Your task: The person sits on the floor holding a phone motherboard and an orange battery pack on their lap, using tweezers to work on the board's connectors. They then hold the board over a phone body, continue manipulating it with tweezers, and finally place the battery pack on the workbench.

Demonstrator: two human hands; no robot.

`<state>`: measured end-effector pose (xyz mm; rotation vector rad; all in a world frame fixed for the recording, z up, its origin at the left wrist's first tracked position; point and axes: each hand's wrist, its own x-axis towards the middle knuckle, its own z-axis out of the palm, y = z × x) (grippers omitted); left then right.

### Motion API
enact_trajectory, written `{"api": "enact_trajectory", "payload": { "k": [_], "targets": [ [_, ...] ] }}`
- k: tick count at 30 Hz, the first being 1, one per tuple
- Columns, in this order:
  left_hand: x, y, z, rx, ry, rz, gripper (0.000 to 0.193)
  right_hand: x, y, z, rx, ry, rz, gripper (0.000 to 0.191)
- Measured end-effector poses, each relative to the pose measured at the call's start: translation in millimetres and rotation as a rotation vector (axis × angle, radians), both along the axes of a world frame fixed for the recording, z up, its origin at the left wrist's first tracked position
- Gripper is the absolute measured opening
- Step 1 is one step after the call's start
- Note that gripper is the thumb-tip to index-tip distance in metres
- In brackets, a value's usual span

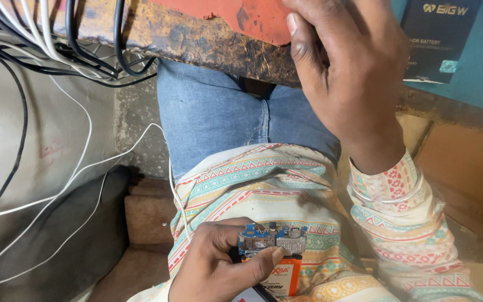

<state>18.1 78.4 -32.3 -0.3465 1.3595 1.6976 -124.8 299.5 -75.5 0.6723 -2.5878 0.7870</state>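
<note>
Head view, looking down at my lap. My left hand (216, 263) sits low against my patterned shirt (275, 179), its thumb and fingers pinched together on a small blue circuit board (272, 239) with silver metal shields. The board is held flat and level, just above my stomach. Under it, in the same hand, I hold an orange battery pack (283, 277), touching the board's lower edge. To do this well, I judge I should keep my thumb on the board's rim, off the small parts, and hold both pieces steady.

My right hand (345, 72) rests higher up on the worn edge of the wooden bench (197, 39), fingers curled together and lying flat on it. I cannot tell whether anything is under that palm.

A dark flat box (437, 39) lies on the teal surface at top right, closed; its contents are hidden. White and black cables (62, 39) hang at the left. My blue jeans (213, 112) show between bench and shirt.
</note>
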Motion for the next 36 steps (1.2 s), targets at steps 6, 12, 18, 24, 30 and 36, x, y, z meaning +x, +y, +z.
{"api": "enact_trajectory", "payload": {
  "k": [6,12,18,24,30,36],
  "targets": [
    [-3.3,-2.2,-1.2,-0.008,-0.033,-0.011,0.014,-0.7,-0.3,-2.1,0.034,0.0,-0.02,0.027],
    [-3.6,-4.1,-0.5,0.004,-0.036,0.001,0.015,0.0,-1.1,-0.2,0.023,-0.019,-0.017,0.029],
    [-2.8,-4.2,0.5,-0.02,0.029,-0.011,0.015,-0.3,-3.0,2.4,-0.027,-0.034,0.009,0.024],
    [-0.7,-3.1,2.7,-0.003,-0.044,0.015,0.016,1.2,-2.3,3.8,-0.006,0.018,0.009,0.024],
    [-0.9,-1.7,6.2,-0.024,-0.041,0.008,0.016,3.2,-3.0,4.6,0.06,0.053,-0.032,0.029],
    [-1.8,-1.6,8.0,0.011,-0.074,0.03,0.016,9.7,-4.1,7.1,0.135,0.168,-0.167,0.018]
  ]
}}
